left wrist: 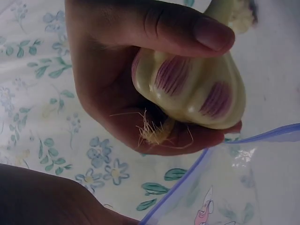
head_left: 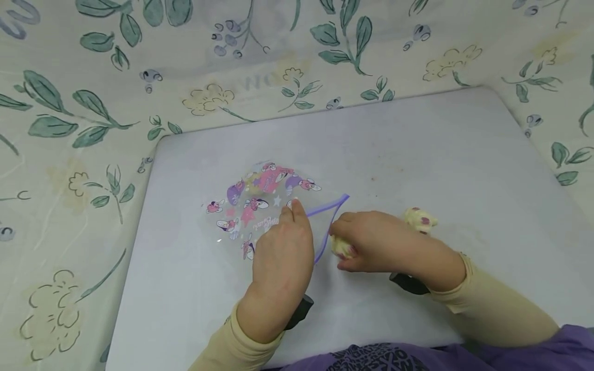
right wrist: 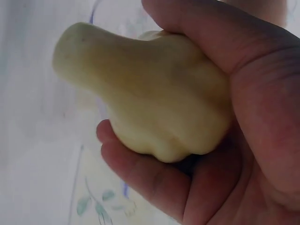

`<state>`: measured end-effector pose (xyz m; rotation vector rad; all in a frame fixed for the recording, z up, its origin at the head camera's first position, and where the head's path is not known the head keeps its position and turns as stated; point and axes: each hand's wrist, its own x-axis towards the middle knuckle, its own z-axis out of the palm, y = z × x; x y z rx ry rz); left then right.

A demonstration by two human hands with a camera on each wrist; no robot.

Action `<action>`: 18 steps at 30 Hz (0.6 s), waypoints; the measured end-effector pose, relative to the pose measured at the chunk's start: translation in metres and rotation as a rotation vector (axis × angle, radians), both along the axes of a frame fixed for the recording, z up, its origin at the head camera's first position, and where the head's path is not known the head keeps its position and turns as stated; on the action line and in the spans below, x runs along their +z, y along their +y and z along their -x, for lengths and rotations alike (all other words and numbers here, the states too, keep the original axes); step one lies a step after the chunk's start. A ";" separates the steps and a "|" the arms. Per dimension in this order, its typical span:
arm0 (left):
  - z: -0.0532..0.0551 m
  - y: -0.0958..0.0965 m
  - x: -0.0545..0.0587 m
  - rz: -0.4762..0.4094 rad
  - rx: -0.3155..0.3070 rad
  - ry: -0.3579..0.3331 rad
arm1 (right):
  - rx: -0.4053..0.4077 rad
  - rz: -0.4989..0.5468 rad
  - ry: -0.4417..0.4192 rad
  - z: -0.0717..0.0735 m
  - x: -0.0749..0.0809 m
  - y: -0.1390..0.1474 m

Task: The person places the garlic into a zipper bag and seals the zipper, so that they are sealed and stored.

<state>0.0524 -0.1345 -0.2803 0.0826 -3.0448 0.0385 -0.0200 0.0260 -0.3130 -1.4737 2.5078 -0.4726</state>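
Two hands work close together near the middle of a pale lavender bench (head_left: 417, 154), which is ringed by a cream cloth (head_left: 69, 154) printed with green leaves and blue flowers. The right hand (head_left: 371, 239) is curled round a garlic bulb (head_left: 342, 248), thumb over the top and fingers underneath; the left wrist view shows the bulb's purple-striped cloves and dry root tuft, and the right wrist view shows its pale stem end sticking out past the fingers. That bulb sits just at the mouth of a clear zip bag (head_left: 260, 206) printed with pink and purple cartoon figures, which lies flat on the bench ahead of the left hand. The left hand (head_left: 283, 252) rests palm down on the near part of the bag, fingers fairly straight, with its fingertips (head_left: 297, 208) at the bag's purple zip strip (head_left: 327, 216), which is lifted into an open loop facing the bulb. Whether those fingertips pinch the strip or only press on it cannot be told. A second garlic bulb (head_left: 419, 219) lies on the bench just behind the right hand, touching or nearly touching its back. Both forearms wear cream sleeves (head_left: 487, 304), and a dark strap sits at each wrist.
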 end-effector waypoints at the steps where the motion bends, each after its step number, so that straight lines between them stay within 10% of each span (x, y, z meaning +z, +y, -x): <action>1: 0.000 0.001 0.000 0.004 -0.004 0.001 | 0.021 0.012 -0.002 -0.002 -0.002 -0.002; 11: 0.000 0.004 0.002 0.003 0.001 0.006 | 0.124 -0.050 0.003 -0.013 -0.020 -0.028; 18: 0.001 0.009 0.001 -0.036 -0.008 -0.004 | 0.153 -0.009 0.172 -0.023 -0.024 -0.031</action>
